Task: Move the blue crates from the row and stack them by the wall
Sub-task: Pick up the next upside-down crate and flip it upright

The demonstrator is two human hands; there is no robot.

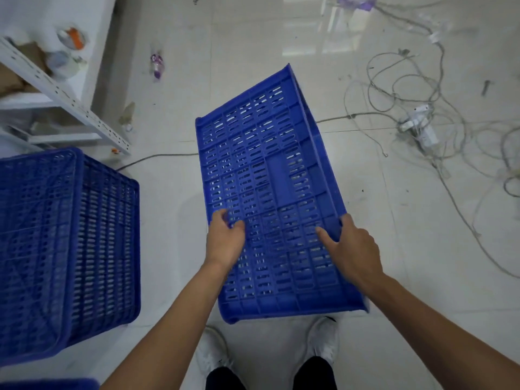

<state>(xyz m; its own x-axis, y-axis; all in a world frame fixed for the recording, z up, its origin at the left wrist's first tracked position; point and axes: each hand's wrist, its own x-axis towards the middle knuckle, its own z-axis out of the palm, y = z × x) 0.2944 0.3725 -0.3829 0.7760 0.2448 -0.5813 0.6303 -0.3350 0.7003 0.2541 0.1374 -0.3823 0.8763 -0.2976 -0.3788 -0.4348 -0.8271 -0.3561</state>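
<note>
A blue slatted plastic crate (270,170) is held above the white tiled floor in the middle of the head view, tipped so its perforated bottom faces me. My left hand (225,240) grips its left edge, fingers hooked into the slats. Over on the right edge, my right hand (351,249) clamps the rim with the thumb on top and fingers spread across the bottom. An upturned blue crate (70,243) stands on the floor at the left. A sliver of a third blue crate (47,384) shows at the bottom left corner.
A white metal shelf frame (64,94) with cardboard and small items stands at the upper left by the wall. Tangled white cables and a power strip (416,125) sprawl across the floor at the right. A cable (157,156) runs under the held crate. My white shoes (323,342) are below.
</note>
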